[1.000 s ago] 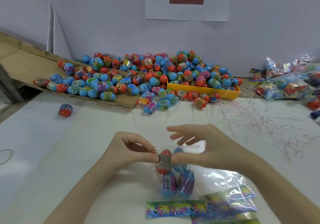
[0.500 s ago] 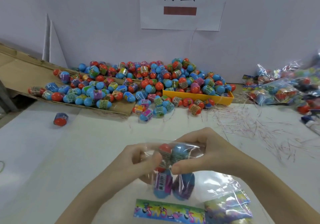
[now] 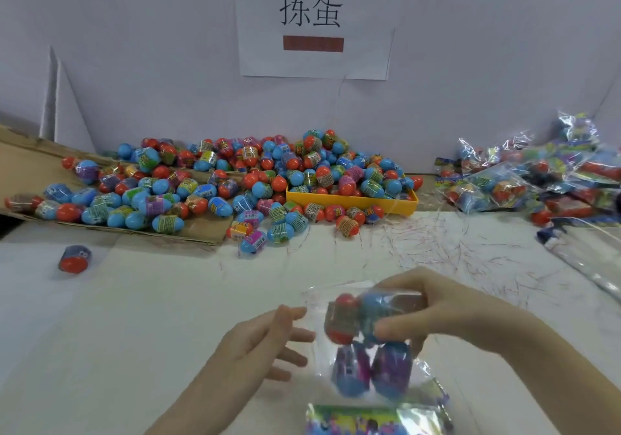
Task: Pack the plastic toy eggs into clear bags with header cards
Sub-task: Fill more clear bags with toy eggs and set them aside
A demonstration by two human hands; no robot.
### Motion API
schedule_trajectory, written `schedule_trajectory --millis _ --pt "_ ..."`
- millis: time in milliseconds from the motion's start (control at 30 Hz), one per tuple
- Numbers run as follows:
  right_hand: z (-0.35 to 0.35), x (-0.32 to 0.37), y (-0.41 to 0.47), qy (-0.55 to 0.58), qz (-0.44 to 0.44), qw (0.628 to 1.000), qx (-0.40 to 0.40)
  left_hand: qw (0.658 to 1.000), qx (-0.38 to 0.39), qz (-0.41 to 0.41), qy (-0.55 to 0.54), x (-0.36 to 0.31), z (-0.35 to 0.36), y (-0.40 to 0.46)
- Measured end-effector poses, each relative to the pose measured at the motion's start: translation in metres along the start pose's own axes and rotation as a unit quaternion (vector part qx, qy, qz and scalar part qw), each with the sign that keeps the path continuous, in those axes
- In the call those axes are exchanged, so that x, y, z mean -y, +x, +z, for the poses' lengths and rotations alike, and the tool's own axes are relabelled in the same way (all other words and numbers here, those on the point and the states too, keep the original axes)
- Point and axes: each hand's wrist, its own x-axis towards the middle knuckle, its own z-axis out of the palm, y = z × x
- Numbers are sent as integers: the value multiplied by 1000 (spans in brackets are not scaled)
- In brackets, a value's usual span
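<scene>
Head view: right hand (image 3: pixel 447 317) grips a clear bag (image 3: pixel 366 344) near the bottom centre of the white table (image 3: pixel 151 317), thumb on the near side and fingers curled over the top, clamped on the two upper eggs through the plastic. Bag holds four toy eggs: a red-topped egg (image 3: pixel 339 320) and a blue egg (image 3: pixel 376 310) in the upper row, two blue eggs with purple labels (image 3: pixel 373 370) below them. Bag is motion-blurred, so label detail is unreadable. Left hand (image 3: pixel 265 347) sits just left of the bag, fingers spread and relaxed, holding nothing; fingertips look close to the bag's edge but contact is unclear. Header cards (image 3: pixel 376 418), colourful print, lie flat at the bottom edge just under the bag. Loose egg pile (image 3: pixel 235 182) runs along the back wall, partly on a sheet of cardboard (image 3: pixel 30 169), partly in and around a yellow tray (image 3: pixel 353 201). One stray egg (image 3: pixel 74 259) lies alone at left on the table. Finished bags (image 3: pixel 524 179) are heaped at far right. Thin red strands (image 3: pixel 437 249) are scattered over the table between tray and hands. Paper sign (image 3: pixel 314 27) with two characters and a red bar hangs on the wall.
</scene>
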Motion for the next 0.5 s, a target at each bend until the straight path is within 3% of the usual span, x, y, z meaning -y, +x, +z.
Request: schedule_trajectory --millis 67,133,200,267,333,400,500 --pt "-36 5 -9 50 -17 986 -158 995 -89 42 36 9 6 3" --pt "-78 10 -16 178 -54 918 -350 974 -127 116 150 17 16 3" --pt "-103 14 -17 233 -37 858 -457 906 -155 232 317 25 25 3" --pt "-98 8 -14 153 10 881 -449 854 -125 274 424 25 34 2" --pt "-71 -6 -6 3 41 918 -395 811 -124 286 494 31 42 1" --pt "-34 -17 -5 -150 19 938 -311 801 -121 291 509 36 44 2" --pt "1 -35 2 -321 -6 921 -220 798 -123 317 498 41 45 3"
